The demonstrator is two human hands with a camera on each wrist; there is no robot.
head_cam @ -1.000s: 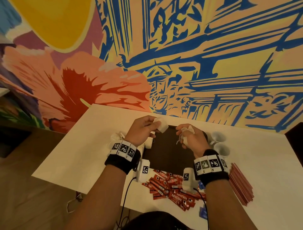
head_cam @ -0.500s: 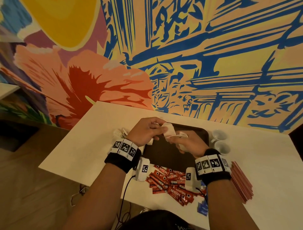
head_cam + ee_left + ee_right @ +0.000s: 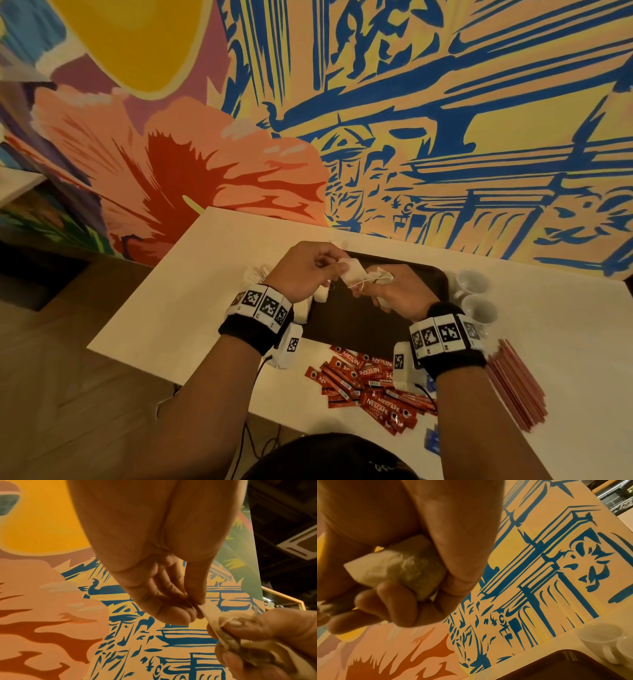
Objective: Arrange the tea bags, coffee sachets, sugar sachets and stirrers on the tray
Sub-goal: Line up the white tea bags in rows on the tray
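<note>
Your left hand (image 3: 305,270) is raised above the near-left part of the dark tray (image 3: 359,322), and its thumb and fingertips (image 3: 178,615) pinch the top edge of a white tea bag (image 3: 352,270). Your right hand (image 3: 397,294) meets it from the other side — its thumb and forefinger grip the lower end of that bag, where a thin string (image 3: 363,282) is tangled. In the right wrist view your curled fingers (image 3: 399,601) also close round a second tea bag (image 3: 406,566) tucked in the palm. So both hands are clamped on tea bags, held in the air over the tray, not resting on it.

The remaining tea bags (image 3: 257,274) lie in a small heap on the white table (image 3: 191,294), just left of the tray and partly behind your left wrist; how many are there you could not say from this angle. The red coffee sachets (image 3: 363,380) are scattered on the table at the tray's near edge, between your forearms. The pink stirrers (image 3: 517,387) lie in a fanned bundle on the table to your right, apart from the tray. Two white cups (image 3: 472,281) stand just beside the tray's right edge — one behind the other. Something small and blue (image 3: 432,443) shows near the table's front edge, too hidden to name.
</note>
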